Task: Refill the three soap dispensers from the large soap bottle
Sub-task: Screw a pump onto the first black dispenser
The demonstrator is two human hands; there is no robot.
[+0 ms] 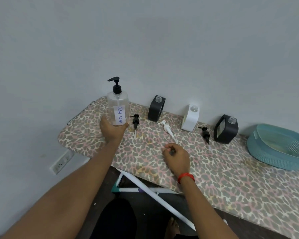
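A: Step? 
B: Prep done imo. Three dispensers, black (156,108), white (190,118), black (226,129), standing open, pumps lying on the desk (231,183) beside them. Left hand (112,129) is clamping the big soap bottle (117,107), upright, left of the first black dispenser. 
A: Right hand (177,155)? 
B: Curled loosely, resting in front of the white dispenser; can't tell if it's pinching anything. 
A: Next? 
B: Bottle's black pump (116,85) is on, so prob. needs unscrewing before pouring.

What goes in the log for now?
left hand: holds dish soap bottle | pump on | three dispensers open | right hand: loosely curled
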